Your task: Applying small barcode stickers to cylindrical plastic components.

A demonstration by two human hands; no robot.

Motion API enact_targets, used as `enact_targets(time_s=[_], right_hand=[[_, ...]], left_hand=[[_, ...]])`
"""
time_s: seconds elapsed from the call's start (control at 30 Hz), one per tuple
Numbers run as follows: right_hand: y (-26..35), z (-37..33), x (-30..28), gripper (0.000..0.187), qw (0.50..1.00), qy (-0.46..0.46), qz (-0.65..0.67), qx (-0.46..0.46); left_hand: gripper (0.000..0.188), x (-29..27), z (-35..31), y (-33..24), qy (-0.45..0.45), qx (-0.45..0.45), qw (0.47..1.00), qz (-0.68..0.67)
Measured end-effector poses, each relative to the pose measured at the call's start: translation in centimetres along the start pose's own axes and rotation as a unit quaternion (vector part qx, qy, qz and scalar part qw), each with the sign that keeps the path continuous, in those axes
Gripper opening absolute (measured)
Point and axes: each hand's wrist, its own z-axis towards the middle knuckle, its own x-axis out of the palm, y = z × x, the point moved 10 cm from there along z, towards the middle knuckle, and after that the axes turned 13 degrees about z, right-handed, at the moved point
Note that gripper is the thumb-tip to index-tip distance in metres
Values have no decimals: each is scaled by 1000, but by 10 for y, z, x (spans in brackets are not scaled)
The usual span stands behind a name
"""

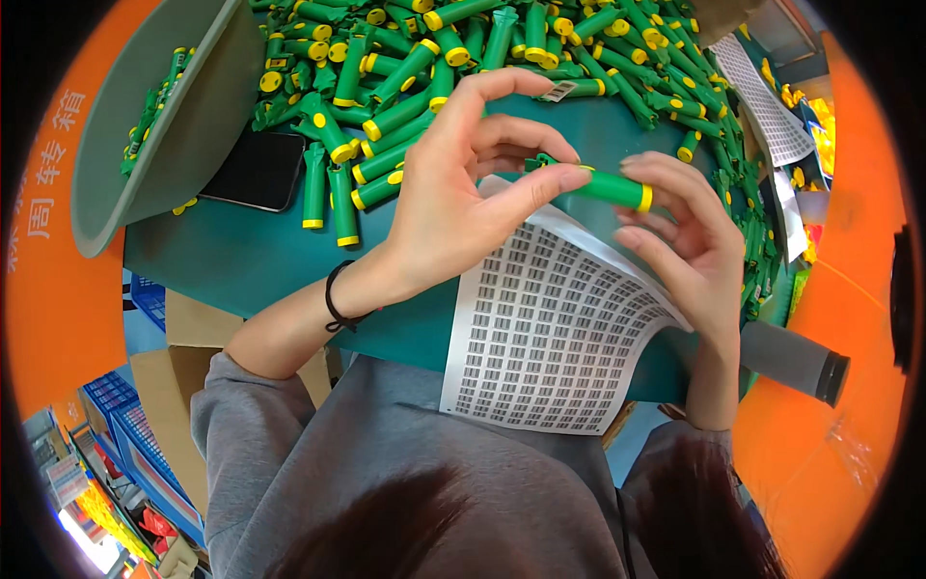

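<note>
My left hand (449,183) pinches a green tube with a yellow end (617,188) between thumb and fingers, above the table. Its index finger reaches forward, close to a small barcode label (559,91); I cannot tell whether the label sits on the fingertip or on a tube behind it. Around the yellow end curve the parted fingers and thumb of my right hand (690,232), slightly blurred and holding nothing. Beneath both hands a white sheet of small barcode labels (540,328) hangs over the table's near edge, its right side curling up.
Many similar green tubes (400,72) are heaped across the back of the green table (260,261). A grey-green basin (96,227) tilts at the left, beside a black phone (256,169). Another label sheet (762,96) lies far right. A grey cylinder (786,362) stands out near my right forearm.
</note>
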Motion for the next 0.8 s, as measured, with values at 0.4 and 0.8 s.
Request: enact_targets(time_s=[0.4,0.8], right_hand=[[15,-48,-4,67,993,-12,-16,-116],[-40,-46,-23,38,984,-40,169,-46]], left_hand=[[55,19,-5,-11,2,-29,994,-102],[36,22,-6,0,7,-43,999,8]])
